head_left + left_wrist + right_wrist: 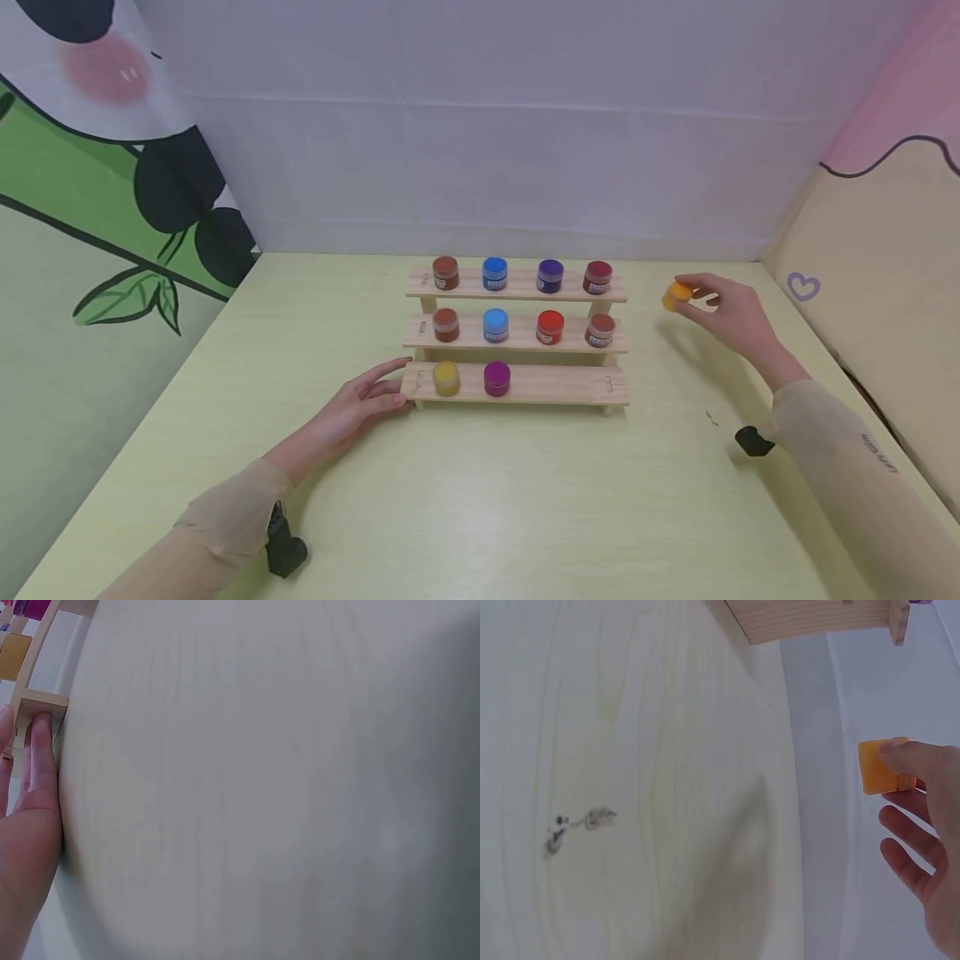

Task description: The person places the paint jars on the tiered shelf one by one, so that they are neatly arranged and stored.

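Observation:
A three-tier wooden rack stands on the table, bearing small paint jars. My left hand holds the left end of its lowest tier, a digit against the leg under the shelf. To the right of the rack, my right hand pinches an orange jar between thumb and fingers, raised over the table. On the lowest tier sit a yellow jar and a purple jar, both toward the left. Brown, light blue, red and reddish-brown jars line the middle tier.
Along the top tier are a brown jar, a blue jar, a dark blue jar and a dark red jar. A pale cloth wall rises behind the table, with printed panels on both sides.

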A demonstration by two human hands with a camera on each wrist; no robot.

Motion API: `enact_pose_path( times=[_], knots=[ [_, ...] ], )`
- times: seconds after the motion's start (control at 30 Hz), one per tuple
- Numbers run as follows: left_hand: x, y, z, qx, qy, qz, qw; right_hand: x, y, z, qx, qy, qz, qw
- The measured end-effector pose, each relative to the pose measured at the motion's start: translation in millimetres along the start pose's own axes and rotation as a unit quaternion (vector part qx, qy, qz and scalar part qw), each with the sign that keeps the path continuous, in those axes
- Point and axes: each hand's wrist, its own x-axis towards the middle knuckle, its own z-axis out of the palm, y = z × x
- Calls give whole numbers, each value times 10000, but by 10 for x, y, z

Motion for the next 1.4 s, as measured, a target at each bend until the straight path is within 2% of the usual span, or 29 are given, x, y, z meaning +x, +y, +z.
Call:
enact_pose_path(
  times=[0.33, 0.5, 0.63, 0.8, 1.13, 1.4],
  knots=[
    [1, 5, 4, 4, 18, 3, 10000, 76, -364, -105, 222, 300, -219, 9991],
    [0, 0, 1, 18, 13, 2, 10000, 77, -626, -168, 359, 392, -392, 9978],
    [2, -7, -5, 28, -4, 30, 10000, 51, -832, -188, 490, 524, -700, 9950],
    [10, -7, -7, 22, 10, 2, 10000, -3, -1020, -161, 591, 713, -1305, 9871],
    [14, 2, 2, -6, 22, -7, 10000, -138, -1351, -76, 728, 567, -1996, 9755],
    [32, -27, -16, 16, 3, 22, 10000, -204, -1473, -22, 942, 477, -2258, 9685]
  ],
)
